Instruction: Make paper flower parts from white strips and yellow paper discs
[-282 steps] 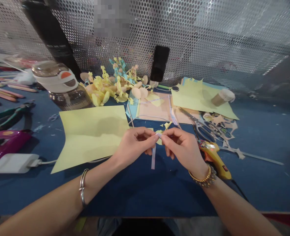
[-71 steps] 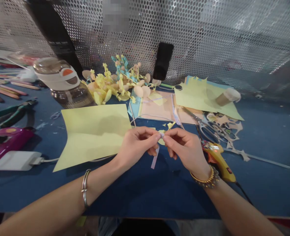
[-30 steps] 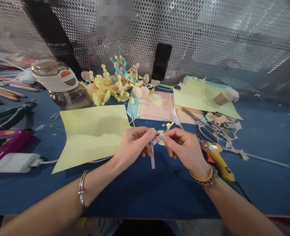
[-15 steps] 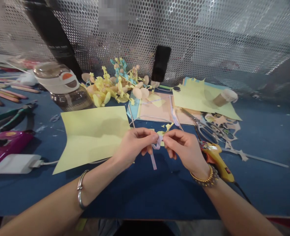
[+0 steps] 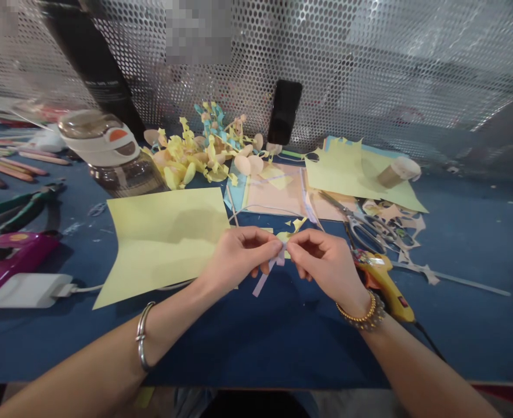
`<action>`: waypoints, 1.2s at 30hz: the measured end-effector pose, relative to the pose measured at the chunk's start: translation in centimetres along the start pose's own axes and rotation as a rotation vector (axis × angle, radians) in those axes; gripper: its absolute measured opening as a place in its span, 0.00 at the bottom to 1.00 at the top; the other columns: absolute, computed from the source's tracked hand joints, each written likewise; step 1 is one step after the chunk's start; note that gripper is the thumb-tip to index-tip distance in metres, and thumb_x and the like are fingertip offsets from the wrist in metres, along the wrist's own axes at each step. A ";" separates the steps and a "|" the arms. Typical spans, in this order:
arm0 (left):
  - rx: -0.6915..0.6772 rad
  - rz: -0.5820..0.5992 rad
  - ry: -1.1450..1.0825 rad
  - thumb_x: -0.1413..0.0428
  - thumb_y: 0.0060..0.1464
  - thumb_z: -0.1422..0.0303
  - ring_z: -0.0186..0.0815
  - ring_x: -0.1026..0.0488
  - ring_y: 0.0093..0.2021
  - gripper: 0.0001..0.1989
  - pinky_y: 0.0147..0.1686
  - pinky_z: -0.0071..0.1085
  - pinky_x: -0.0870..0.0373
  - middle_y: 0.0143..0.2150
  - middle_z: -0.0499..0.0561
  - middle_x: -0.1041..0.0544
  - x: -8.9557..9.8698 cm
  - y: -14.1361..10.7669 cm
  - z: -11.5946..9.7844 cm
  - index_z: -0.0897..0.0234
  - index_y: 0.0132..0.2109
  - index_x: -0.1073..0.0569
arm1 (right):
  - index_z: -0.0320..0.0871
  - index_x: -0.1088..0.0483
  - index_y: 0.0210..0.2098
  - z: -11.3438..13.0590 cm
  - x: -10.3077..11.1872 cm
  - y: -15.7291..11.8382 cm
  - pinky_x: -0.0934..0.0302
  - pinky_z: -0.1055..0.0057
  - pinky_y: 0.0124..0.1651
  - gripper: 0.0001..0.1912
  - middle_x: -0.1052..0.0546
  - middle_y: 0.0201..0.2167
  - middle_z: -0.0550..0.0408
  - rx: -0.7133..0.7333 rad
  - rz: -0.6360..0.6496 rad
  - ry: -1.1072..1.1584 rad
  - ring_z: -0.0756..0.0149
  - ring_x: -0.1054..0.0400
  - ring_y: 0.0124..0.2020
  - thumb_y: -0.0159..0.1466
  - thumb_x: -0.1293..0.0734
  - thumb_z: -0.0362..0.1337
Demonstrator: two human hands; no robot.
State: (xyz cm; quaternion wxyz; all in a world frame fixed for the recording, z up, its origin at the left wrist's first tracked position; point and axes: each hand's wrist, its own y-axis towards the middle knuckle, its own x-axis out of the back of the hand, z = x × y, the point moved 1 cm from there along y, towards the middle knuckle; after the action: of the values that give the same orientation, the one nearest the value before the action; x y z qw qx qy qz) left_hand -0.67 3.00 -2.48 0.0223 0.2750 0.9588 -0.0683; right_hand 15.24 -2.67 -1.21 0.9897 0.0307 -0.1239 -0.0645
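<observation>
A narrow lilac paper strip [image 5: 263, 281] is pinched between my two hands, its free end hanging down and to the left. My left hand [image 5: 243, 253] closes thumb and fingers on one side of the strip. Close beside it, my right hand [image 5: 321, 256] pinches the other side, fingertips almost touching the left ones. The part of the strip between the fingertips is mostly hidden. Just beyond the fingers lie small yellow paper scraps [image 5: 299, 224]. Under my left forearm a large yellow paper sheet [image 5: 165, 238] rests on the blue table.
Scissors [image 5: 363, 229], paper offcuts and a yellow glue gun [image 5: 385, 284] lie right of my hands. Behind stand yellow paper ornaments [image 5: 187, 157], a lidded jar [image 5: 117, 154] and a phone [image 5: 286, 112]. Green-handled pliers [image 5: 25, 203] and a purple device [image 5: 15, 258] are left.
The hanging end of the lilac strip has swung to the left, and its loop between the fingers has drawn in. My hands stay in nearly the same place.
</observation>
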 end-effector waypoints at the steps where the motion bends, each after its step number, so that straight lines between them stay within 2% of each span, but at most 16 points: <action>1: 0.004 0.003 -0.018 0.39 0.51 0.65 0.23 0.36 0.16 0.08 0.14 0.18 0.41 0.17 0.43 0.29 0.0 0.0 0.1 0.65 0.29 0.24 | 0.41 0.29 0.26 0.0 0.0 0.0 0.43 0.82 0.16 0.06 0.33 0.15 0.64 0.000 0.001 -0.003 0.79 0.40 0.14 0.59 0.33 0.34; 5: 0.042 0.030 -0.072 0.39 0.51 0.65 0.23 0.34 0.17 0.09 0.14 0.18 0.41 0.21 0.45 0.27 -0.1 0.2 0.3 0.65 0.27 0.24 | 0.41 0.29 0.26 -0.2 -0.1 0.0 0.44 0.82 0.16 0.06 0.33 0.15 0.64 -0.010 0.009 0.004 0.79 0.41 0.14 0.59 0.33 0.35; 13: 0.064 0.047 -0.030 0.39 0.51 0.63 0.24 0.34 0.18 0.09 0.16 0.20 0.40 0.21 0.46 0.27 0.2 0.3 0.3 0.65 0.29 0.23 | 0.41 0.29 0.26 -0.2 0.0 0.1 0.45 0.83 0.15 0.05 0.34 0.15 0.65 -0.036 0.028 0.053 0.80 0.41 0.14 0.58 0.33 0.34; 18: 0.070 0.048 -0.013 0.38 0.50 0.63 0.24 0.36 0.17 0.09 0.16 0.20 0.42 0.16 0.43 0.31 0.2 0.3 0.3 0.65 0.28 0.23 | 0.41 0.29 0.25 -0.2 -0.1 0.1 0.45 0.83 0.15 0.06 0.33 0.16 0.64 -0.033 0.036 0.052 0.80 0.41 0.14 0.58 0.32 0.33; 24: 0.166 0.011 -0.227 0.36 0.47 0.64 0.21 0.41 0.17 0.08 0.15 0.20 0.50 0.20 0.43 0.30 0.0 0.4 0.3 0.64 0.26 0.24 | 0.42 0.27 0.29 -0.6 0.1 0.1 0.45 0.81 0.16 0.09 0.31 0.19 0.63 0.016 0.047 0.039 0.79 0.39 0.15 0.62 0.33 0.39; 27: 0.186 -0.002 -0.287 0.36 0.46 0.64 0.21 0.43 0.17 0.09 0.15 0.21 0.53 0.19 0.42 0.32 0.0 0.4 0.1 0.64 0.24 0.25 | 0.42 0.26 0.33 -0.7 0.1 0.1 0.42 0.80 0.18 0.07 0.28 0.22 0.61 0.024 0.069 0.021 0.78 0.38 0.17 0.60 0.31 0.40; 30: 0.178 -0.025 -0.280 0.37 0.46 0.65 0.22 0.45 0.16 0.10 0.15 0.22 0.53 0.17 0.42 0.35 -0.1 0.3 0.0 0.64 0.23 0.25 | 0.43 0.26 0.33 -0.9 0.0 0.1 0.40 0.79 0.20 0.07 0.28 0.23 0.60 0.013 0.091 0.025 0.76 0.37 0.19 0.57 0.28 0.38; 36: 0.098 -0.063 -0.235 0.37 0.46 0.64 0.23 0.43 0.17 0.08 0.16 0.22 0.49 0.17 0.42 0.34 -0.2 0.2 0.2 0.63 0.25 0.25 | 0.43 0.27 0.31 -0.8 -0.2 0.1 0.43 0.79 0.19 0.06 0.30 0.20 0.63 0.026 0.058 0.040 0.77 0.39 0.17 0.56 0.27 0.36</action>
State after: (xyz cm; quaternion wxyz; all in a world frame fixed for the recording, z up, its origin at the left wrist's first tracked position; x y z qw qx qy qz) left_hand -0.35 3.04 -2.65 0.1186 0.2354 0.9533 -0.1477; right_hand 15.30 -2.52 -2.01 0.9929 0.0415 -0.1059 -0.0337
